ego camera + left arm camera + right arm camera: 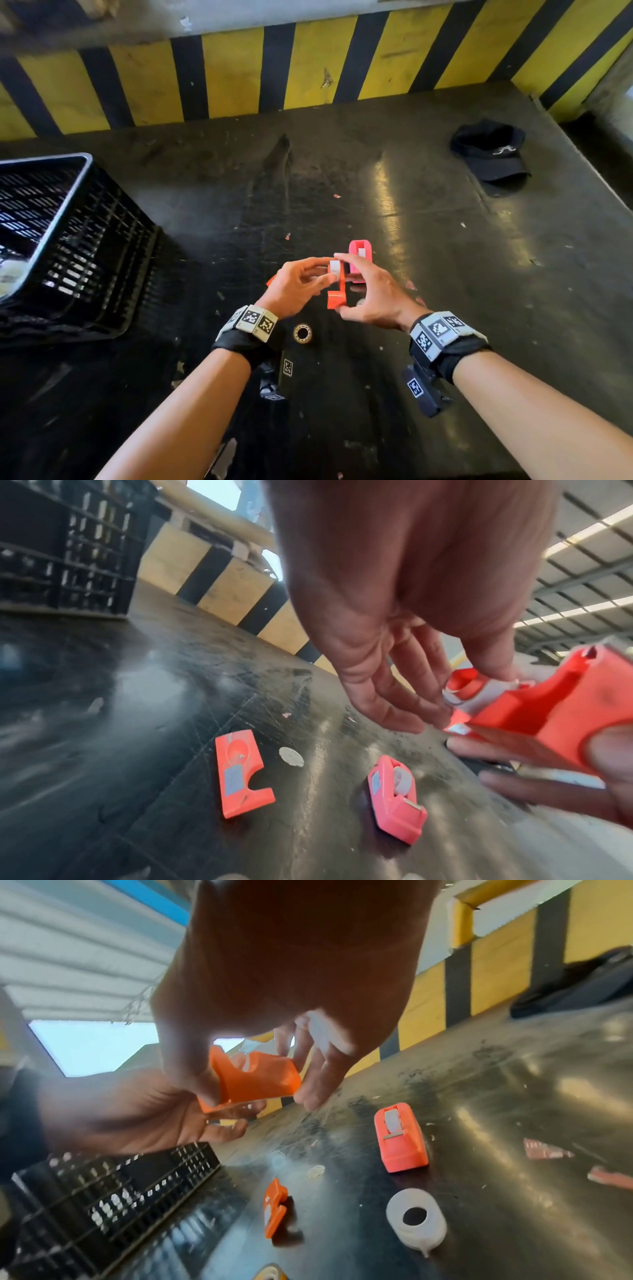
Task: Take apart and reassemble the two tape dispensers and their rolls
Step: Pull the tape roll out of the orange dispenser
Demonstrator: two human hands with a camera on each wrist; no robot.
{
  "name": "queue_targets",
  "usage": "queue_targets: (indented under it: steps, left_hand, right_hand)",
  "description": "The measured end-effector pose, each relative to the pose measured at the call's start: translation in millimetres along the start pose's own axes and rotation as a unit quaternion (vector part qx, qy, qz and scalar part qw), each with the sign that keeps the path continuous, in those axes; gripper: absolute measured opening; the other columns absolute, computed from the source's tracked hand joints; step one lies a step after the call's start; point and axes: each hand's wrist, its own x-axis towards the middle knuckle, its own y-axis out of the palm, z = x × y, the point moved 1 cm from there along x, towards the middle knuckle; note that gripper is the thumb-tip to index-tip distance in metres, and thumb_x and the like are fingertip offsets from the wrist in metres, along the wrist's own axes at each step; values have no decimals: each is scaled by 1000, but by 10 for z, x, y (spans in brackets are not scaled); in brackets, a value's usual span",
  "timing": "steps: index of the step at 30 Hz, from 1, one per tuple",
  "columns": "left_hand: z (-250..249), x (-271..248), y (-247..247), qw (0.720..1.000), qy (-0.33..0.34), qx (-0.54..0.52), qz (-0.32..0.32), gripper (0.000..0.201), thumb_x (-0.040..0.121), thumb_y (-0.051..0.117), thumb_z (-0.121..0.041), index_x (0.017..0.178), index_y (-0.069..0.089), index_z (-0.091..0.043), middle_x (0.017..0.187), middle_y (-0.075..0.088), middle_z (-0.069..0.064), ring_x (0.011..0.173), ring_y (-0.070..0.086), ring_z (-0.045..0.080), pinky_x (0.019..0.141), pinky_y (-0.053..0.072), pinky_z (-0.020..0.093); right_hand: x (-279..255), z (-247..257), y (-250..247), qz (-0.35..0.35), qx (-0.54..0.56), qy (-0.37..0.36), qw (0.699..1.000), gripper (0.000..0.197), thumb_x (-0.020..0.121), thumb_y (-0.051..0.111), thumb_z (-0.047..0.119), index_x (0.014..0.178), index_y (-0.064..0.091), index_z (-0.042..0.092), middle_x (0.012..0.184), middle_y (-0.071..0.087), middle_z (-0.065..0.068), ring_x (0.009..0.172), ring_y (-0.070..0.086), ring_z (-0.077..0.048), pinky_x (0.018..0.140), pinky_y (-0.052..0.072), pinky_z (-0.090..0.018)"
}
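Observation:
Above the table, both hands meet on an orange dispenser body [334, 298] [548, 715] [257, 1080]. My right hand [342, 282] [258, 1096] grips it between thumb and fingers. With thumb and fingertips, my left hand [329, 270] [466, 693] pinches a white roll [335, 266] [459, 693] seated in that body. The orange side panel [240, 775] [274, 1207] lies flat on the table. A pink dispenser [359, 260] [397, 799] [400, 1137] stands whole behind the hands with its roll inside. A loose white roll [416, 1218] and a tan-cored roll [302, 333] lie nearby.
A black slatted crate [68, 240] [113, 1204] stands at the left of the dark, scratched table [445, 257]. At the back right lies a black cap [489, 154]. A yellow-and-black striped wall [308, 68] closes the far edge. A small white disc [291, 756] and red scraps [548, 1150] lie about.

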Motion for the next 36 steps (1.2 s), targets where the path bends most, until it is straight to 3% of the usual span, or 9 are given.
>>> queue_targets:
  steps: [4,7,9,13,18,25,29,36]
  left_hand:
    - [-57,-18,-32,998,11,61,-11,42,94,72,-30,136,64,-25,110,76,-9,95,75,2,82,63,28]
    - [-95,-18,-51,995,21,92,-38,57,88,79,-32,140,56,-30,113,73,-11,97,73,1,85,61,23]
    - [-145,-25,-68,987,59,131,-66,53,84,82,-32,132,60,-30,112,70,-12,98,71,2,81,60,21]
    - [-260,-33,-84,955,149,244,-75,30,87,79,-34,114,68,-26,110,71,-10,97,69,5,81,62,27]
    - [-303,-3,-69,940,158,292,-82,14,90,76,-26,104,76,-26,107,72,-7,92,69,8,84,62,35]
    - [-335,-12,-2,923,168,333,-92,22,88,78,-35,107,76,-25,109,70,-5,89,67,7,78,62,29]
    - [-342,-10,5,909,177,368,-87,24,88,77,-37,110,75,-28,112,72,-5,93,70,10,81,61,31]
    - [-380,9,-7,892,178,408,-74,14,93,71,-37,104,78,-30,111,74,-7,98,68,13,80,61,37]
  right_hand:
    - [26,-12,15,-9,35,20,999,90,67,91,22,142,42,36,138,53,7,120,62,-11,100,57,-31]
    - [50,-6,-9,-3,21,23,1000,85,68,91,24,139,45,34,132,54,8,119,59,-8,99,55,-26]
    - [79,0,-33,-4,13,22,1000,85,68,92,27,139,45,34,131,53,8,119,58,-8,97,54,-26]
    - [118,5,-53,2,-3,20,1000,84,69,92,28,137,43,37,131,51,7,122,53,-13,99,54,-33]
    - [128,-10,-68,-2,-14,16,1000,83,69,92,26,136,45,33,118,51,18,120,53,-14,100,54,-38]
    - [82,3,-70,-5,-31,21,999,85,69,93,26,138,44,31,129,49,7,119,55,-19,98,54,-35]
    - [42,4,-81,-1,-28,26,999,84,70,93,24,138,44,30,124,50,10,114,55,-14,95,50,-28]
    - [22,-1,-86,6,-14,37,999,80,70,91,22,134,45,32,117,68,16,112,57,-2,98,48,-30]
